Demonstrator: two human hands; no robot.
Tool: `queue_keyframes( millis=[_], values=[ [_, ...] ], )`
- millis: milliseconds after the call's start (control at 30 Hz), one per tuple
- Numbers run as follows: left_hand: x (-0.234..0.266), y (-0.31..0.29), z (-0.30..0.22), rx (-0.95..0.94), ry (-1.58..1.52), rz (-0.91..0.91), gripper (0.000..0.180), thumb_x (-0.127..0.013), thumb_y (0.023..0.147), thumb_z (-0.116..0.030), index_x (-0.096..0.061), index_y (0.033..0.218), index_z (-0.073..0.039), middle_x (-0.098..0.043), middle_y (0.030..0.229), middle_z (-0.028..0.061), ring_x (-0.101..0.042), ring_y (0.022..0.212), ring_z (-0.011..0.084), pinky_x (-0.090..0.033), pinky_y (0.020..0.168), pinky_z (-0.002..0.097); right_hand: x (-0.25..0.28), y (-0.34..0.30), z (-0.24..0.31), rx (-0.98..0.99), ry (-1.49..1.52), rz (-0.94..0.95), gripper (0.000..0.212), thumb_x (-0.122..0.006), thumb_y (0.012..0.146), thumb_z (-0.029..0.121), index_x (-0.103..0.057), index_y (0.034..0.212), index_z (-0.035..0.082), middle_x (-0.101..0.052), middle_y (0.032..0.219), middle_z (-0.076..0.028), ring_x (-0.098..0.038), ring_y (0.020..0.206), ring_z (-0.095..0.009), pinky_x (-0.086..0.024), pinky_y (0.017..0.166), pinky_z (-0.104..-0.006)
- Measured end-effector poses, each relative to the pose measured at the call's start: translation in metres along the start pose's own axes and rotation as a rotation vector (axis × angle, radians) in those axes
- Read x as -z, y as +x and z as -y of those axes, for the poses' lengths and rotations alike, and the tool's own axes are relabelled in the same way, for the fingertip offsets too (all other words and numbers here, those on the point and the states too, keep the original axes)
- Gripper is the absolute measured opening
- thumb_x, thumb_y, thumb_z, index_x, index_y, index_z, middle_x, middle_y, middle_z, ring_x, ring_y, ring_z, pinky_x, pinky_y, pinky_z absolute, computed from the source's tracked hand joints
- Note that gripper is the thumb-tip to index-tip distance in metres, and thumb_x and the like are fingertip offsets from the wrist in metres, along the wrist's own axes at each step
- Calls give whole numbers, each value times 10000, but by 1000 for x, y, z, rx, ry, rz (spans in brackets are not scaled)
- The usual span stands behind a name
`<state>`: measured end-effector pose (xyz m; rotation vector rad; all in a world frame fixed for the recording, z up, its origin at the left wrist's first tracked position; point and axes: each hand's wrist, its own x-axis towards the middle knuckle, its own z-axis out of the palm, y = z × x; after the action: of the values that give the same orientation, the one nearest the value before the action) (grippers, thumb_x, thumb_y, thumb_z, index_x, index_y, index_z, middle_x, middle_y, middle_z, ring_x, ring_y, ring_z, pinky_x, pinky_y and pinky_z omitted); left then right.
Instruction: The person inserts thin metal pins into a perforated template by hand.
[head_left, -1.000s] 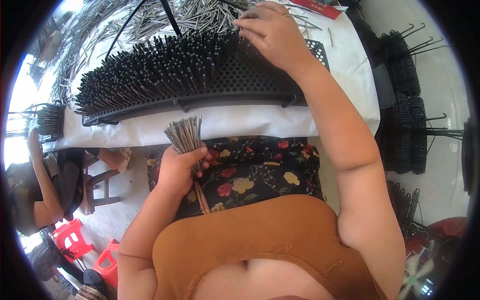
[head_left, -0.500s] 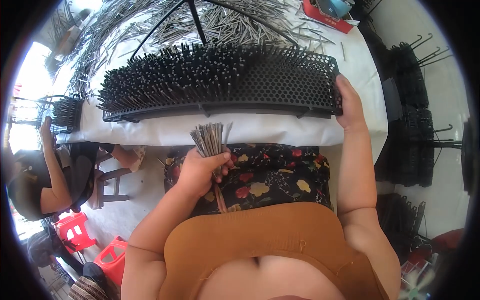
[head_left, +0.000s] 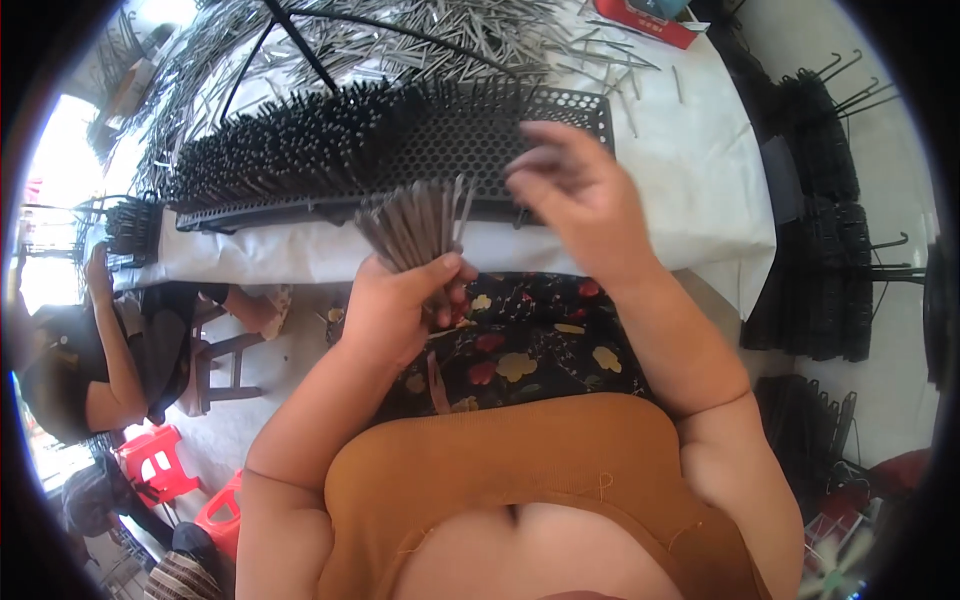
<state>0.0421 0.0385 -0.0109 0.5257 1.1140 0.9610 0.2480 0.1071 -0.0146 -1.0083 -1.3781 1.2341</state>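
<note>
My left hand [head_left: 405, 305] is closed round a bundle of thin grey sticks [head_left: 408, 225], whose upper ends fan out in front of the table edge. One stick leans apart from the rest on the bundle's right side. My right hand [head_left: 575, 200], a little blurred, hovers over the right part of the black perforated rack [head_left: 445, 150]. Its thumb and fingers are apart, with nothing seen between them. Dark upright sticks [head_left: 280, 140] crowd the rack's left part, while its right part shows bare round holes. Thin black rods [head_left: 305, 45] rise above the rack.
Loose sticks [head_left: 440, 40] lie heaped across the far side of the white-covered table [head_left: 690, 180]. A red box [head_left: 650, 22] stands at the back right. Stacked black racks with hooks [head_left: 835, 270] line the right side. At left, another person [head_left: 85, 350] sits near a smaller filled rack [head_left: 130, 228].
My right hand has let go of the rack's right end and moved left, over the holes. The rack has shifted left and turned slightly. My left hand with its bundle has risen a little.
</note>
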Motion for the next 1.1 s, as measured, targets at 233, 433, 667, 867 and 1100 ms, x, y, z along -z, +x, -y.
queue_keyframes(
  millis=[233, 433, 667, 867, 1100],
  values=[
    [-3, 6, -9, 42, 39, 37, 180, -643, 898, -31, -613, 1070, 11, -695, 905, 136, -669, 723, 197, -498, 511, 274, -23, 9, 11, -183, 44, 218, 169, -677, 885, 0, -647, 1050, 18, -705, 915, -63, -673, 823, -107, -550, 676, -240],
    [8, 17, -11, 104, 45, -32, 201, -634, 902, -60, -608, 1089, 7, -705, 942, 147, -680, 768, 202, -503, 537, 289, 1, 63, 7, 119, -27, -84, 137, -702, 873, 27, -643, 996, 15, -727, 844, -85, -692, 727, -125, -564, 667, -236],
    [17, 23, -5, 183, -80, 24, 182, -640, 898, -73, -620, 1058, 10, -705, 915, 143, -684, 771, 214, -489, 535, 297, 2, 98, -5, 515, -437, -4, 143, -667, 900, -29, -622, 1034, -12, -743, 974, -86, -700, 849, -111, -566, 773, -233],
    [17, 21, -7, 229, -100, 45, 216, -631, 902, -67, -605, 1089, 38, -697, 931, 162, -692, 798, 242, -566, 563, 335, 10, 100, 4, 551, -645, 60, 137, -665, 910, -10, -645, 1045, 9, -741, 956, -67, -697, 852, -97, -563, 731, -223],
    [20, 19, -6, 269, -202, 97, 296, -615, 910, -71, -574, 1175, 55, -687, 1013, 178, -698, 909, 297, -626, 680, 421, 5, 109, 18, 664, -668, 319, 126, -718, 849, 83, -685, 970, 77, -717, 828, -71, -692, 706, -223, -529, 646, -284]
  ],
)
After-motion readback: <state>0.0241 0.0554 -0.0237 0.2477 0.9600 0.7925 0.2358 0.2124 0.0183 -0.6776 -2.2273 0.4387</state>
